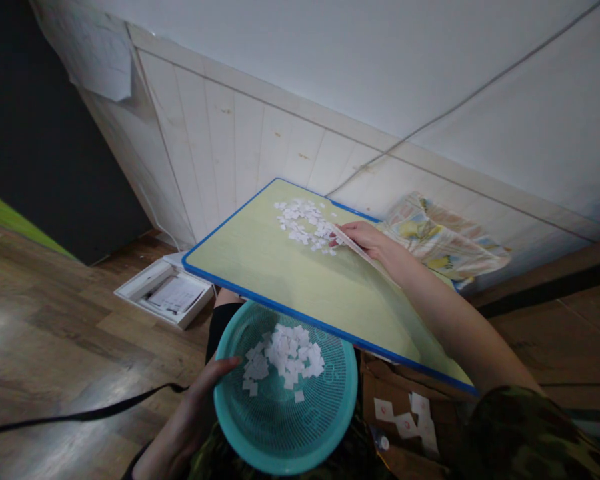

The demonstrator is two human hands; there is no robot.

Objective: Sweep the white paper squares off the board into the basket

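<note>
Gripping the rim of a turquoise plastic colander [290, 437] with thumb inside, the left hand [196, 401] sits at the near side of the blue-edged yellow tabletop [240, 252]. Over the tabletop, the right hand [367, 239], fingers partly curled, holds a thin white card [356, 247] against loose paper squares [300, 212]; more paper squares fill part of the colander.

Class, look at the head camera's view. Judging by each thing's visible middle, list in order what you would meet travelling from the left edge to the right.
Dark panel → open white box → left hand → teal basket → right hand → patterned cloth.
</note>
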